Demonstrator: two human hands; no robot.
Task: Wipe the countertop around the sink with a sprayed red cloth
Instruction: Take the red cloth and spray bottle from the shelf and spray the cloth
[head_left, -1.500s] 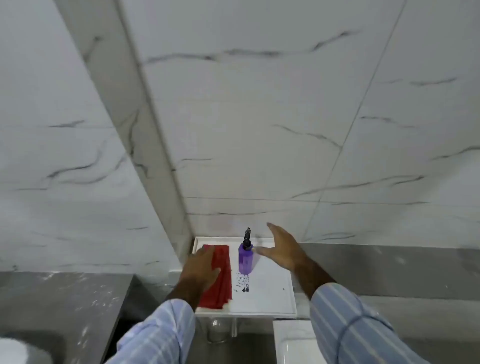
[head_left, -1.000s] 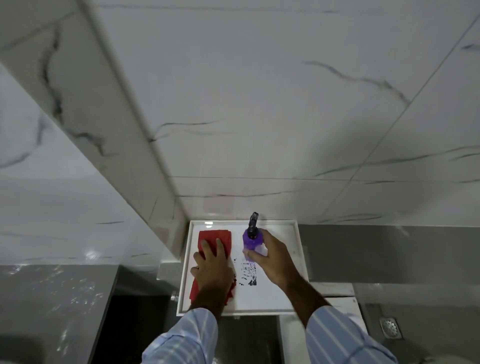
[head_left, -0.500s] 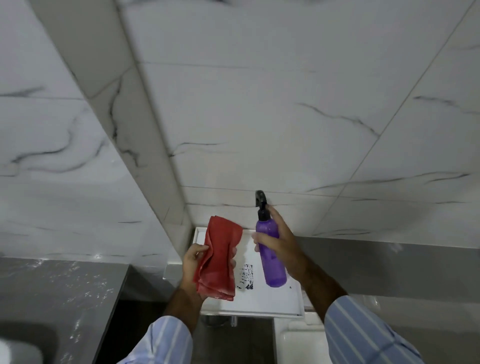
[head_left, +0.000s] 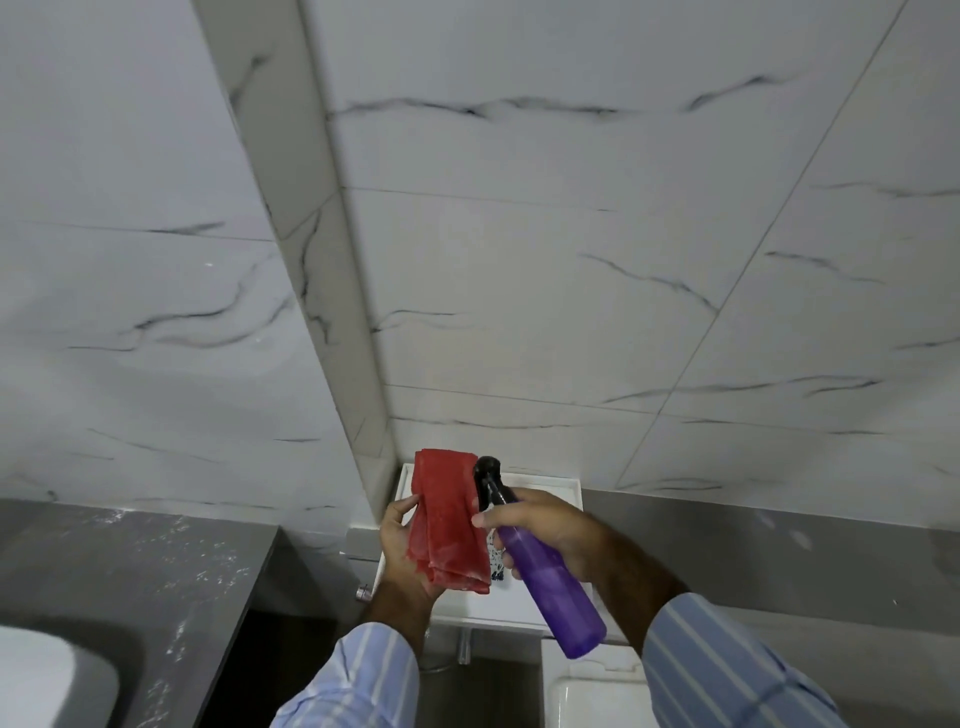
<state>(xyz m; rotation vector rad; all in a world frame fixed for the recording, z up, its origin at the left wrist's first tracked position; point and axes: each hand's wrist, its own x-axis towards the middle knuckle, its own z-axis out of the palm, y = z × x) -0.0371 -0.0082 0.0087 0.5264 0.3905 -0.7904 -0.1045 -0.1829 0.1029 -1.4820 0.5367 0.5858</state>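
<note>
My left hand (head_left: 402, 553) holds a folded red cloth (head_left: 448, 522) upright in front of me, fingers curled behind it. My right hand (head_left: 553, 532) grips a purple spray bottle (head_left: 548, 574) with a black nozzle, tilted so the nozzle sits right against the cloth's upper right edge. Both are held in the air above a white shelf (head_left: 545, 480). The grey speckled countertop (head_left: 156, 561) lies at the lower left, with the white sink basin's edge (head_left: 49, 675) in the corner.
White marble-patterned wall tiles fill most of the view, with a protruding tiled column (head_left: 332, 291) between countertop and shelf. A white toilet tank (head_left: 592, 691) sits below the shelf. A grey tile band (head_left: 779, 561) runs along the right wall.
Both hands picked the cloth and the bottle up off the white shelf. The bottle has since tilted over so its nozzle meets the cloth, which my left hand raised upright.
</note>
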